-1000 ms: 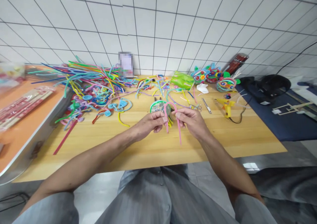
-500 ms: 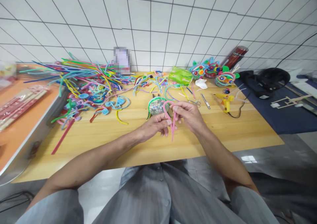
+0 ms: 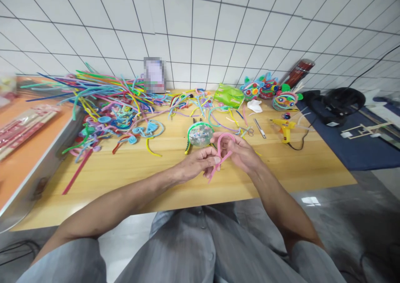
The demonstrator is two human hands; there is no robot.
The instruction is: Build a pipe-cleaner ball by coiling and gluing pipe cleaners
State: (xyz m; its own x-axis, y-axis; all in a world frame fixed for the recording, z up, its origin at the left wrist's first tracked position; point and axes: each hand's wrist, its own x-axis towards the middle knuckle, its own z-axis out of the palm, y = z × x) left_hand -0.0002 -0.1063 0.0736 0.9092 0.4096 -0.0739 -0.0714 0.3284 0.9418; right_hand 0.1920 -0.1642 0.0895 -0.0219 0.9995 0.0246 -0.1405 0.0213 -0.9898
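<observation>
A pink pipe cleaner (image 3: 219, 146) is bent into a rounded loop, its ends crossing low down. My left hand (image 3: 199, 163) pinches it at the crossing between thumb and fingers. My right hand (image 3: 245, 153) grips the right side of the loop, its fingertips partly behind it. Just beyond my hands lies a clear round ball shape (image 3: 201, 134) with speckled contents and a green pipe cleaner around its upper edge. Pliers (image 3: 187, 149) with yellow-and-dark handles lie beneath it, mostly covered.
Many coloured pipe cleaners (image 3: 109, 89) heap at the back left. Scissors (image 3: 249, 131), a craft knife (image 3: 259, 128) and a yellow glue gun (image 3: 285, 129) lie right. Decorated figures (image 3: 285, 101) and a green packet (image 3: 229, 96) stand along the wall. An orange table (image 3: 28, 166) adjoins on the left.
The pink pipe cleaner went from an open arch to a loop with crossed ends. My left hand shifted down to the crossing; my right hand rolled over the loop's side. More of the ball shape shows.
</observation>
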